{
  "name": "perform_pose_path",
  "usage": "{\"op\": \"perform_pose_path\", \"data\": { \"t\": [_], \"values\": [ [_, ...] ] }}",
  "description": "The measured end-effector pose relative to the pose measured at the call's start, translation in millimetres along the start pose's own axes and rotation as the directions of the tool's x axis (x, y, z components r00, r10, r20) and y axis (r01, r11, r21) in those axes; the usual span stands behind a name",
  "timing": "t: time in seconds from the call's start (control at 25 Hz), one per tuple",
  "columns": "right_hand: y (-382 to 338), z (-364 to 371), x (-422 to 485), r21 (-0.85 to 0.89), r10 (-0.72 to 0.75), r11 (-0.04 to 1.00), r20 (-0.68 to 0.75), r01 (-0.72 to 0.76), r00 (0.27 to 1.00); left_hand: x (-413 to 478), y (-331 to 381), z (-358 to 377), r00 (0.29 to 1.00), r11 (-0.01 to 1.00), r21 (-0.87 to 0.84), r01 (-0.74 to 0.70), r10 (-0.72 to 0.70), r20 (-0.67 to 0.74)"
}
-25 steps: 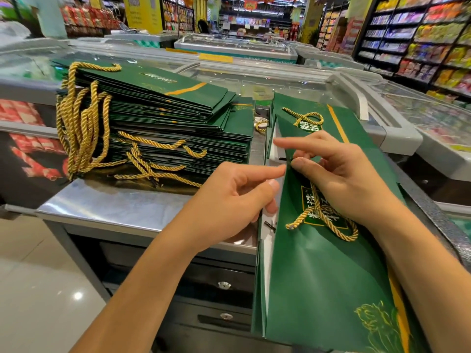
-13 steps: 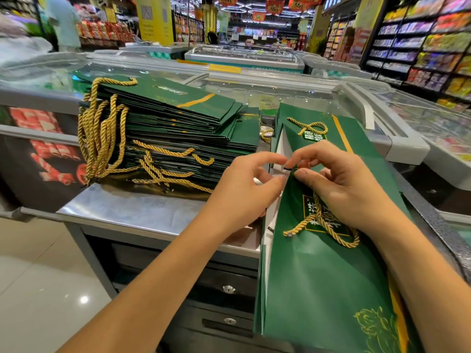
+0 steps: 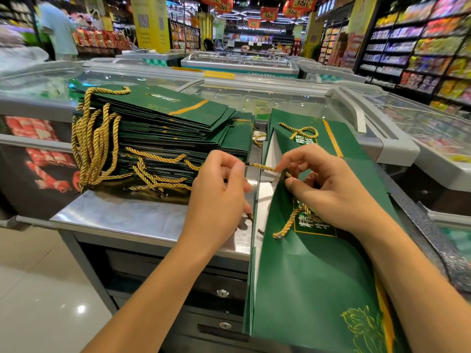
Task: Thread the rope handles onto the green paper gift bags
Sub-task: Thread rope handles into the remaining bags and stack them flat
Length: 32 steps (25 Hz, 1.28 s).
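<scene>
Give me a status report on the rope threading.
Left hand pinches rope end. Right hand grips green bag rim where rope passes through. Stack of bags lies left, nothing blocking.

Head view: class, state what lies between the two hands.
In the head view, a short stretch of gold rope spans the gap from the left hand to the right hand, crossing the open edge of the green bag.

Under right hand (image 3: 334, 194): bag (image 3: 318, 289), matt green paper, smooth white inside. Between the hands: rope (image 3: 262, 167), twisted gold cord, slight sheen. Left of left hand (image 3: 216, 200): table top (image 3: 122, 220), brushed metal, shiny. Beyond both: freezer lids (image 3: 280, 103), glossy glass. Below left: floor (image 3: 30, 289), polished tile.
</scene>
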State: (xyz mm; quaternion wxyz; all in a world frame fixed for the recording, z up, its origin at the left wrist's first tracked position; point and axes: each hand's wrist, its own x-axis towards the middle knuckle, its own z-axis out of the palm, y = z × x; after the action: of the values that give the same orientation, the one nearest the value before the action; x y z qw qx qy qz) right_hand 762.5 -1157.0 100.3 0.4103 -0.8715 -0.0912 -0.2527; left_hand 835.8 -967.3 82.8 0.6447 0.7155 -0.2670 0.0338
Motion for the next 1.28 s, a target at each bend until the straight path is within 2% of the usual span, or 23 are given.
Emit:
{"op": "perform_pose_path", "data": {
  "t": [0.16,0.28,0.36,0.48,0.6,0.68,0.8,0.88,1.0,1.12,1.28],
  "values": [
    [-2.5,-0.5,-1.2,-0.005,0.005,1.000,0.016,-0.005,1.000,-2.2,-1.0,-3.5,0.996,0.995,0.092,0.043,-0.049,0.072],
    [-3.1,1.1,-1.5,-0.045,-0.011,0.999,0.026,0.012,1.000,-2.9,4.2,-2.1,0.967,0.987,0.087,0.135,-0.151,0.207],
    [-2.1,1.7,-0.9,-0.054,-0.003,0.999,0.018,0.004,1.000,-2.2,3.9,-2.7,0.950,0.982,0.051,0.183,-0.190,0.247],
    [0.7,-0.6,1.0,-0.011,0.050,0.999,-0.089,-0.051,0.995,-0.3,1.3,-5.5,0.946,0.982,0.049,0.183,-0.189,0.264],
    [3.3,-2.1,0.8,-0.107,0.057,0.991,-0.251,-0.086,0.966,-0.2,3.2,-4.6,0.925,0.967,0.029,0.252,-0.250,0.285],
    [2.3,-2.3,0.4,-0.178,0.071,0.976,-0.291,-0.127,0.954,-0.3,3.2,-4.2,0.921,0.963,0.048,0.266,-0.269,0.281],
    [-4.9,-13.0,0.7,-0.342,0.127,0.919,-0.215,-0.197,0.968,-0.8,0.9,-4.2,0.924,0.964,0.076,0.254,-0.265,0.274],
    [-11.3,-26.2,-4.8,-0.364,0.194,0.901,-0.150,-0.237,0.969,-1.6,1.4,-4.9,0.923,0.958,0.039,0.282,-0.283,0.263],
    [-10.3,-34.7,-23.4,-0.212,0.245,0.940,-0.116,-0.266,0.962,-1.9,-0.4,-7.1,0.948,0.977,0.077,0.199,-0.212,0.237],
    [-1.3,-30.1,-36.4,-0.010,0.290,0.955,-0.163,-0.295,0.943,-2.3,-3.9,-6.9,0.961,0.984,0.106,0.143,-0.164,0.224],
    [5.2,-30.9,-36.9,0.050,0.248,0.969,-0.226,-0.243,0.942,-3.4,-5.3,-5.7,0.963,0.984,0.095,0.151,-0.168,0.211]
  ]
}}
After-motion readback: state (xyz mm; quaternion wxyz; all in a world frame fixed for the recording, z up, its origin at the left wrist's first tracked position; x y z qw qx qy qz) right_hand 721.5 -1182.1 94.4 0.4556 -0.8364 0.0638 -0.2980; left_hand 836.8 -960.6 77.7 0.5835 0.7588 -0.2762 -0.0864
